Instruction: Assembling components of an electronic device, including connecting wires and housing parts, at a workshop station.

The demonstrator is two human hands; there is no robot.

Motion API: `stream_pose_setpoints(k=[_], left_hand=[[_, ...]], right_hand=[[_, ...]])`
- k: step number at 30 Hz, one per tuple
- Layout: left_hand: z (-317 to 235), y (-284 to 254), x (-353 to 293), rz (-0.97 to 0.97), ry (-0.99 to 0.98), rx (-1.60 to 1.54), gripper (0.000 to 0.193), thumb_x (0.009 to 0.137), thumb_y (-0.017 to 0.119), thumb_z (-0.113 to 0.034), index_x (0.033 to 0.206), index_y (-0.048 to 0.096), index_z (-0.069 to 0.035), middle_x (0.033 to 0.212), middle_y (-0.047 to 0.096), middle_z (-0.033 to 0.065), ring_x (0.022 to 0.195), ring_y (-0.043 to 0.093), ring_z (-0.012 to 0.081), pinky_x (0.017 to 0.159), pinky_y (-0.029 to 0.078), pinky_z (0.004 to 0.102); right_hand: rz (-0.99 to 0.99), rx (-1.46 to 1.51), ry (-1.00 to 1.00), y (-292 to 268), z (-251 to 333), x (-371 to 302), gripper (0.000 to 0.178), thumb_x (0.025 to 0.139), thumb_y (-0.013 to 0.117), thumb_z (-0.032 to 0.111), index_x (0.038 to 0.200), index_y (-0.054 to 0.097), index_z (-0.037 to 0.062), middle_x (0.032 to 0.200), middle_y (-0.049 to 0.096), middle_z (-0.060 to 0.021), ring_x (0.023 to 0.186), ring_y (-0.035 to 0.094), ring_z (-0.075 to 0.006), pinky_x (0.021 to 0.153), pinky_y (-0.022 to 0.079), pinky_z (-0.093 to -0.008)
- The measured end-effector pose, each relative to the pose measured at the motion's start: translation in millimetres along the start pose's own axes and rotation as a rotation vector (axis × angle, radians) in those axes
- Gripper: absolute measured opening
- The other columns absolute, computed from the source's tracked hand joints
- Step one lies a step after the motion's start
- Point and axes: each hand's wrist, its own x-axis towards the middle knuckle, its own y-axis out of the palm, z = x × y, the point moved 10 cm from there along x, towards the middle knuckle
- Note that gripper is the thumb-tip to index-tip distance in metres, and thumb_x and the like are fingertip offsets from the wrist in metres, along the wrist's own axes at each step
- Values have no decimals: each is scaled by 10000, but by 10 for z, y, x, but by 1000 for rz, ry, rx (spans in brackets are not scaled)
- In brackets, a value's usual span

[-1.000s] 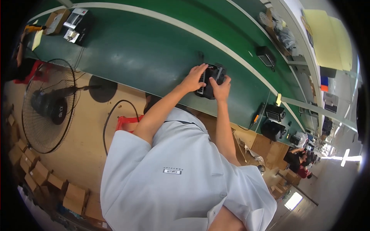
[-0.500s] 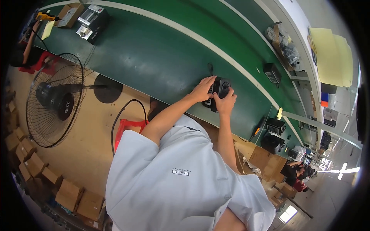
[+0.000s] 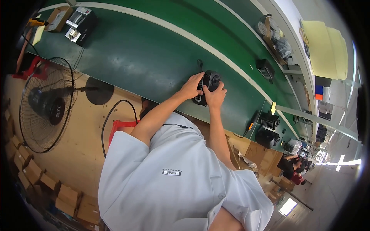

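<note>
A black boxy device [image 3: 211,75] with a round speaker-like part on one face and a pale ribbed panel on another rests on the green workbench [image 3: 127,57]. My left hand [image 3: 191,87] is closed around its left side, thumb at the panel. From the right, my right hand [image 3: 216,94] grips the device, its thumb and fingers on either side of the near edge of the round part. Just beyond the device lies a small black strap or loop [image 3: 199,63]. My palms cover part of the casing.
A small black-and-silver machine [image 3: 80,25] stands at the bench's far left. Similar black devices [image 3: 269,121] and an orange-handled tool [image 3: 252,122] lie to the right. A floor fan [image 3: 46,104] and red stool [image 3: 119,125] are on the left; a shelf [image 3: 291,72] runs above.
The whole view has shifted slightly, so the scene sits further left. Both hands keep their hold on the device, with only slight finger changes.
</note>
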Motion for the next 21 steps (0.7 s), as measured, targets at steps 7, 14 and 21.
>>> stream_pose_setpoints(k=[7,14,21], left_hand=[[51,36,-16,-11,-8,-27,1036,686,844,-80,1542,262,-43,1548,365,188,1427,350,354,1178,327,422],[84,-8,-55,-30,-127,-202,1191,677,844,-65,1590,81,-125,1524,421,196,1378,437,370,1137,376,424],[102,-28,-67,-88,-72,-148,1156,685,849,-83,1581,120,-124,1502,452,200,1350,467,385,1105,406,436]], right_hand=[[31,-34,20,47,-19,-36,800,692,804,399,1346,462,92,1174,507,-282,1078,547,-478,909,486,-547],[40,-87,6,75,31,-43,865,666,837,463,1360,463,108,1177,492,-254,1093,532,-452,868,482,-547],[24,-109,3,64,61,-49,881,648,852,491,1354,475,123,1169,495,-237,1080,530,-440,858,470,-537]])
